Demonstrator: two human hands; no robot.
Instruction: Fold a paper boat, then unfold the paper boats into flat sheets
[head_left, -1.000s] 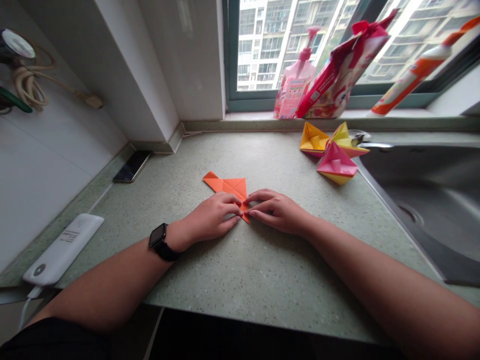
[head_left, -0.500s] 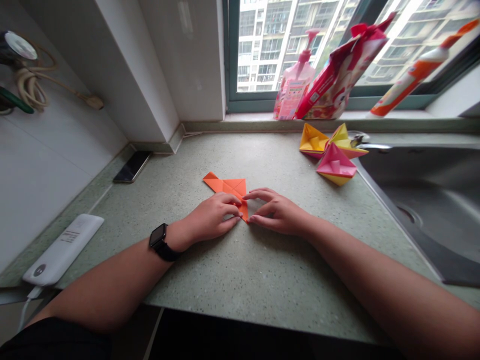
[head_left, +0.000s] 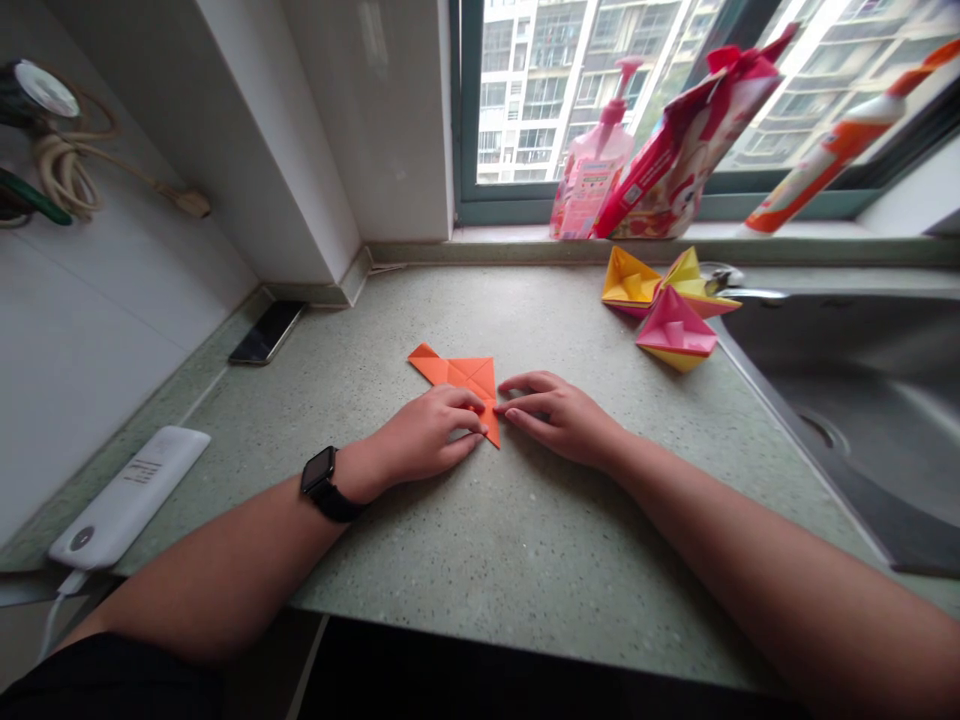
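A folded orange paper lies flat on the speckled green countertop. My left hand, with a black watch on its wrist, rests on the paper's near part with fingers curled down and fingertips pressing it. My right hand lies beside it on the right, fingers stretched flat with the tips touching the paper's right edge near its lower point. The near part of the paper is hidden under my left fingers.
Three folded paper shapes in yellow and pink sit at the back right beside a steel sink. A phone and a white power bank lie left. A pink pump bottle, a red pouch and an orange bottle line the windowsill.
My right hand's fingers have slid slightly up and flattened along the paper's right edge. My left hand has stayed pressing on the paper.
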